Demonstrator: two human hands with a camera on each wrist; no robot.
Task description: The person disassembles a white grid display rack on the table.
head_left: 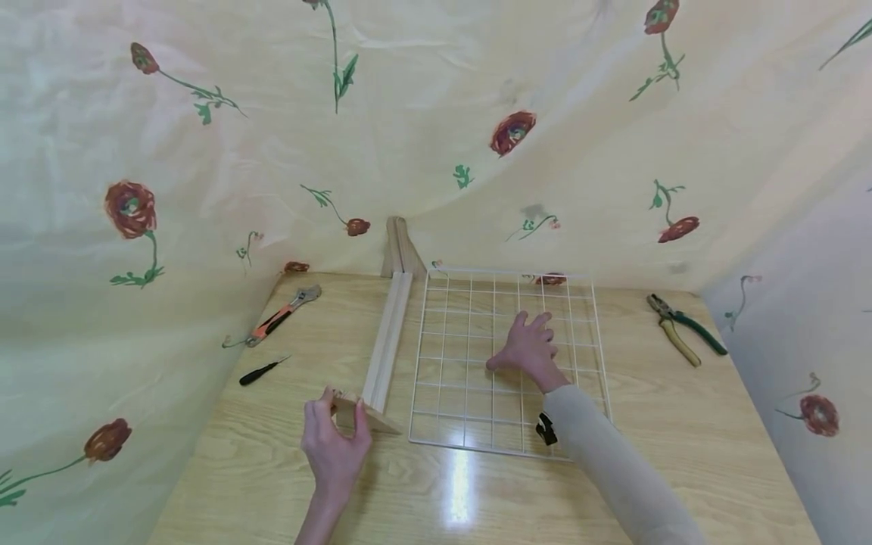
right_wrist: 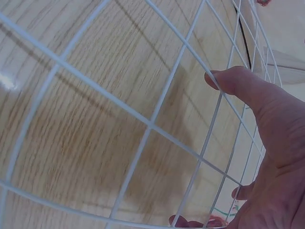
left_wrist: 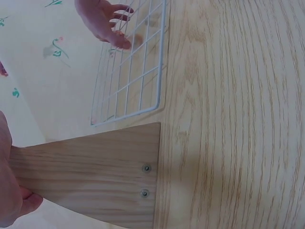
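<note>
In the head view my left hand (head_left: 334,439) grips the near wooden end board (head_left: 376,418) of a stand, thumb on one side and fingers on the other. The left wrist view shows that board's broad face, tapering toward the hand, with two screws (left_wrist: 146,168) near its wide edge. A pale grooved rail (head_left: 390,341) runs back to a second wooden end board (head_left: 402,250) at the wall. My right hand (head_left: 530,348) is spread over the white wire grid (head_left: 490,451), holding nothing. Seen from the right wrist, its thumb (right_wrist: 238,81) overlaps a wire.
An adjustable wrench (head_left: 282,316) with orange-black handles and a black screwdriver (head_left: 262,371) lie at the left. Pliers (head_left: 684,325) with yellow and green handles lie at the right. Flower-patterned cloth (head_left: 436,136) hangs behind the wooden table (head_left: 272,484).
</note>
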